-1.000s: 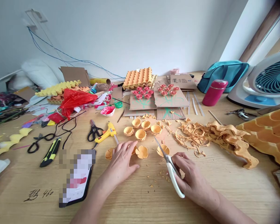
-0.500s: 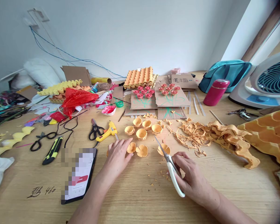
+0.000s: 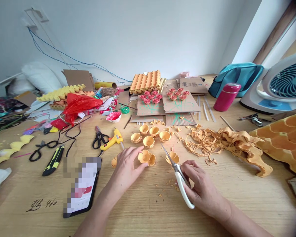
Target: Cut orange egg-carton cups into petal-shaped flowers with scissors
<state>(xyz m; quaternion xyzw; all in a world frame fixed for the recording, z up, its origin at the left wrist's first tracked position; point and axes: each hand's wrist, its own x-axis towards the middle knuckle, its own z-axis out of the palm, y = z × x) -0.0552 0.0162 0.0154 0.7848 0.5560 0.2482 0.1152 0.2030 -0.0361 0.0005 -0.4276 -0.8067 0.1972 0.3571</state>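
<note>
My left hand (image 3: 126, 164) pinches an orange egg-carton flower (image 3: 144, 155) and holds it just over a second flower (image 3: 152, 159) lying on the wooden table (image 3: 148, 210). My right hand (image 3: 199, 187) is closed on white-handled scissors (image 3: 180, 179), their blades pointing up-left toward another orange cup (image 3: 173, 157). Several trimmed orange cups (image 3: 148, 141) sit in a cluster just beyond my hands. One more cut piece (image 3: 114, 162) lies left of my left hand.
A phone (image 3: 81, 191) lies left of my arm, with a yellow glue gun (image 3: 112, 141), black scissors (image 3: 98, 138) and a utility knife (image 3: 53, 160) further left. Orange carton scraps (image 3: 227, 141) spread right. Cardboard with red flowers (image 3: 162, 102), a pink bottle (image 3: 226, 97) and a fan (image 3: 283, 85) stand behind.
My left hand has picked up an orange flower and brought it right, onto the neighbouring flower. My right hand with the scissors has barely moved.
</note>
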